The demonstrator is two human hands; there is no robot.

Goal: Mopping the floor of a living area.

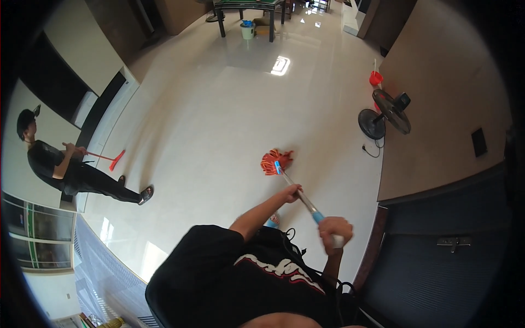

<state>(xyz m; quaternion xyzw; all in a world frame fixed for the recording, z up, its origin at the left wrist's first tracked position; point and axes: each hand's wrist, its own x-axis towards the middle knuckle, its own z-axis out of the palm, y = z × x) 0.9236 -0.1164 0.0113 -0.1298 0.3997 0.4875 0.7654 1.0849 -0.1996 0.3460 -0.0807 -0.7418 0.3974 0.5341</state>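
A string mop with a red-orange head (275, 162) rests on the pale glossy tiled floor (213, 135) ahead of my feet. Its metal handle (307, 201) slants down and to the right across the view, towards my body. My left hand (293, 193) is wrapped around the shaft partway up from the blue connector (278, 167). Higher on the handle, above a light blue sleeve (317, 217), my right hand (336, 233) grips near the pale end. The fingers of both hands are closed around it.
At left, a person (51, 168) holds a red floor squeegee or broom (117, 160). On the right stand a black pedestal fan (389, 112), its loose cord (372, 151), and a red bucket (375, 78). A dark door (434, 262) is lower right. A green-topped table (246, 5) stands far ahead.
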